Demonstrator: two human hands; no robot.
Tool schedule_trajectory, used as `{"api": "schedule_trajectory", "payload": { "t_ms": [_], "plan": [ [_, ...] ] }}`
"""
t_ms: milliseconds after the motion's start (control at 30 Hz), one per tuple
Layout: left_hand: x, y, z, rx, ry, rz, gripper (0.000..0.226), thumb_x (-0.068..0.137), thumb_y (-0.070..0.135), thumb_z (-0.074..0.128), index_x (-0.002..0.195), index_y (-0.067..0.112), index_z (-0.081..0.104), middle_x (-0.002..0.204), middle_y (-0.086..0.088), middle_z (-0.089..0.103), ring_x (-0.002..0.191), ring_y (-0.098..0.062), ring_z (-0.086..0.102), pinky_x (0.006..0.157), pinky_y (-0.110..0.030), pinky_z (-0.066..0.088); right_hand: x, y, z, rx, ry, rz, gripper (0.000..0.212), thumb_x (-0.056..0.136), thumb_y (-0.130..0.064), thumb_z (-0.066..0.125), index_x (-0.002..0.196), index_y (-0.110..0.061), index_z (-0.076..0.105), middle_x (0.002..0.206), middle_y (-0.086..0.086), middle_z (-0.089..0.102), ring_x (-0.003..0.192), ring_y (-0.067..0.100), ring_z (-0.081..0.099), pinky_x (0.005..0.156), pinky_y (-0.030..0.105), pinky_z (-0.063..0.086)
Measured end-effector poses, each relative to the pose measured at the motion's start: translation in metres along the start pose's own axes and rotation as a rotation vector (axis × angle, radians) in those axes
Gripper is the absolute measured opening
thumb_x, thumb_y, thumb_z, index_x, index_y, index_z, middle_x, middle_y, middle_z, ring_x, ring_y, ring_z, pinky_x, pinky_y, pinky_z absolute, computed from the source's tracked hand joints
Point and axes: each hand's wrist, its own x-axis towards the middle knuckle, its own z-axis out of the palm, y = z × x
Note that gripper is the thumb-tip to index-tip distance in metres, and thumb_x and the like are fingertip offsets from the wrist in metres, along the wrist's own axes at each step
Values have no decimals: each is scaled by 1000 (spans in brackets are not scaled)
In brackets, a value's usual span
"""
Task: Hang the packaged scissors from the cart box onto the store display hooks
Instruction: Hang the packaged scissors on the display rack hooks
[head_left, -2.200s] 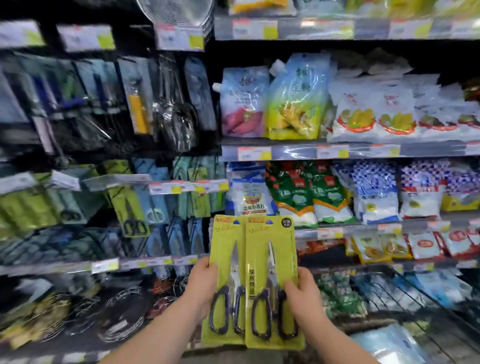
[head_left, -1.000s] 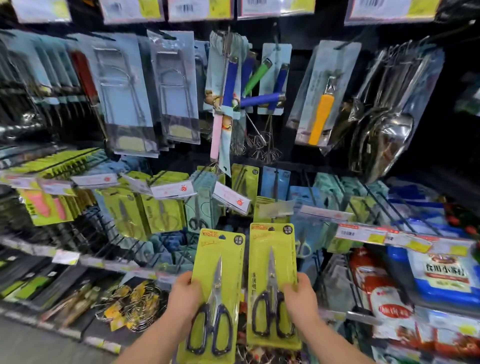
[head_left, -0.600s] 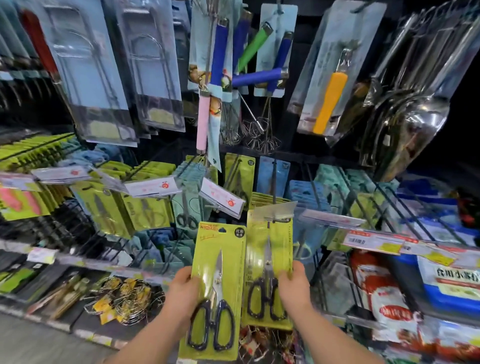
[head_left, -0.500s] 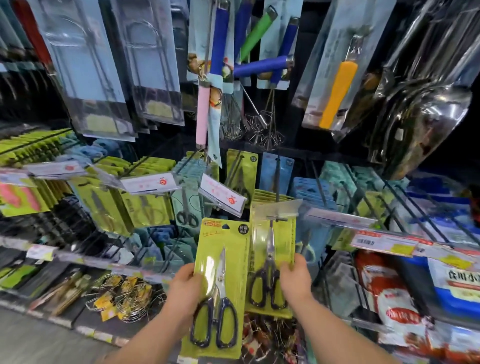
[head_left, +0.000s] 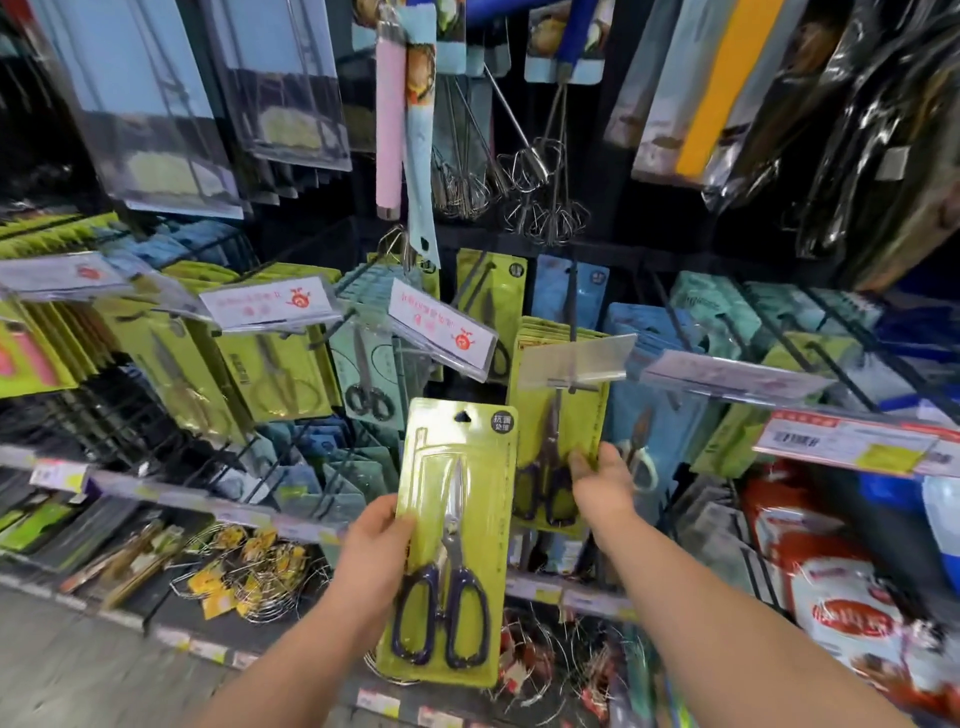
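Packaged scissors (head_left: 452, 540), one pack: gripped by left hand (head_left: 375, 553), below the display, not yet hung. Second pack (head_left: 560, 434): on its hook (head_left: 572, 296) (seemingly seated), lower edge pinched by right hand (head_left: 603, 484).

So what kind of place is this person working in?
Most likely a supermarket's kitchenware aisle: carded scissors hang in rows on display hooks, price labels run along the shelf edges, and bagged food sits to the right.
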Motion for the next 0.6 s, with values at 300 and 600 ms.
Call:
{"api": "schedule_trajectory", "payload": {
  "t_ms": [300, 600],
  "plan": [
    [-27, 2, 4, 5, -83, 18, 22, 97, 11, 41, 111, 19, 56, 107, -5, 65, 105, -21, 58, 109, -46, 36, -58, 16, -19, -56, 17, -147, 43, 95, -23, 51, 134, -10, 42, 135, 9, 52, 121, 27, 52, 97, 31, 40],
    [-42, 15, 36, 37, -163, 43, 25, 97, 15, 44, 119, 17, 56, 114, -5, 66, 110, -25, 59, 104, -47, 42, -136, 24, -39, 14, -169, -229, 28, 93, -25, 53, 68, -14, 47, 60, -2, 39, 58, 12, 37, 58, 28, 36]
  ]
}}
